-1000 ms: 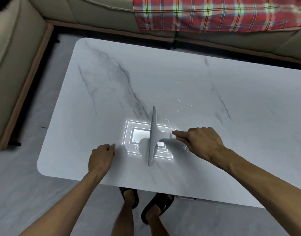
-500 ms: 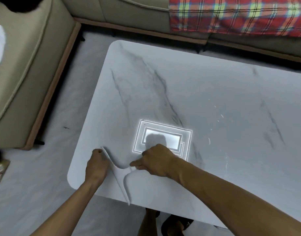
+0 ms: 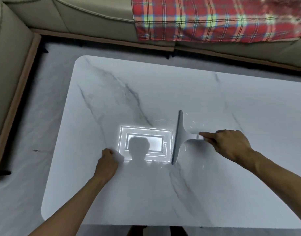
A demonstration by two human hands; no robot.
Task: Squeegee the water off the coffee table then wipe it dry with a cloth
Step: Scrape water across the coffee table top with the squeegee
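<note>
A white marble coffee table (image 3: 163, 92) fills the middle of the head view. My right hand (image 3: 229, 143) grips the handle of a pale grey squeegee (image 3: 178, 137), whose long blade stands on the tabletop and runs front to back. Thin water streaks and small droplets (image 3: 192, 123) glint around the blade. My left hand (image 3: 108, 163) is a closed fist resting on the table to the left of a bright ceiling-light reflection (image 3: 145, 143). No cloth is in view.
A beige sofa (image 3: 88, 16) runs along the far side and the left, with a red plaid blanket (image 3: 214, 19) draped over it. Grey floor (image 3: 44, 103) lies between the sofa and the table. My feet (image 3: 156, 231) show under the near edge.
The squeegee went from the table's middle to the near left corner beside my left hand, and now stands back on the tabletop right of the light reflection. My left fist stayed on the table.
</note>
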